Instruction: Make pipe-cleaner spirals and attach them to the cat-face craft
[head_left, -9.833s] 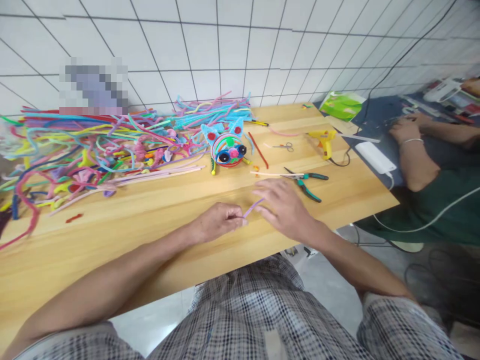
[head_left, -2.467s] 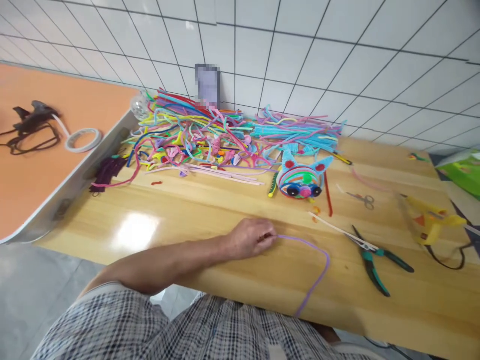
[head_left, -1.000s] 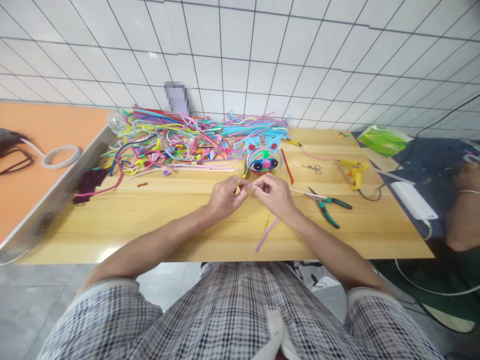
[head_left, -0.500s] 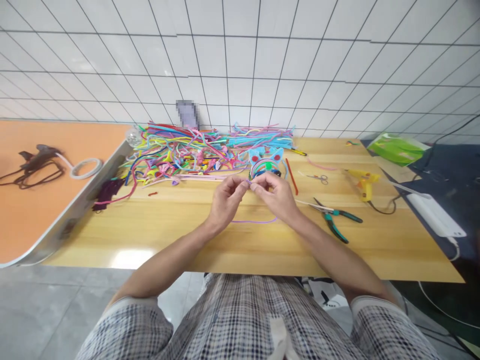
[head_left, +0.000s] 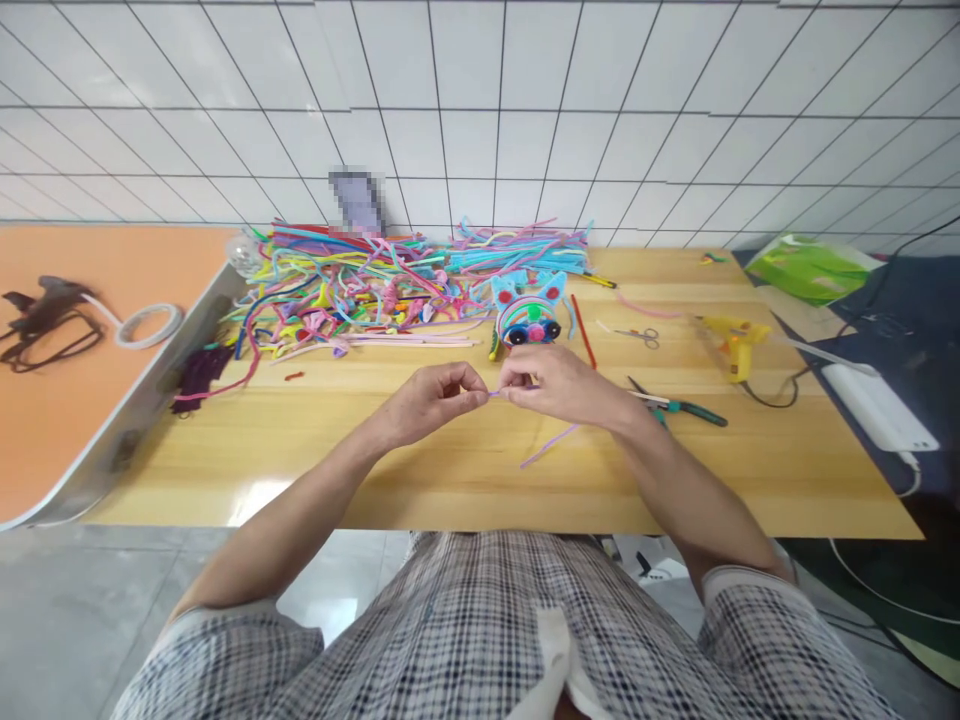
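Both hands pinch a thin purple pipe cleaner [head_left: 549, 447] above the middle of the table. My left hand [head_left: 433, 402] has thumb and forefinger closed at one end of a short purple stretch. My right hand [head_left: 555, 385] grips that stretch just beside it, fingers curled. A length of purple pipe cleaner slants out below my right wrist; where it joins the held part is hidden. Just beyond the hands sits a pipe-cleaner animal face [head_left: 530, 312] with blue ears, dark round eyes and a green spot.
Behind lies a heap of coloured pipe cleaners [head_left: 360, 290]. Pliers [head_left: 694, 411], small scissors [head_left: 641, 336], a red pipe cleaner [head_left: 583, 330] and a yellow glue gun [head_left: 735, 345] with its cord lie rightward. A white power strip [head_left: 877, 405] is at the right edge.
My hands have come nearer and drawn slightly apart, showing a bit of purple between them. The loose purple length now slants under my right wrist. The animal face is less covered.
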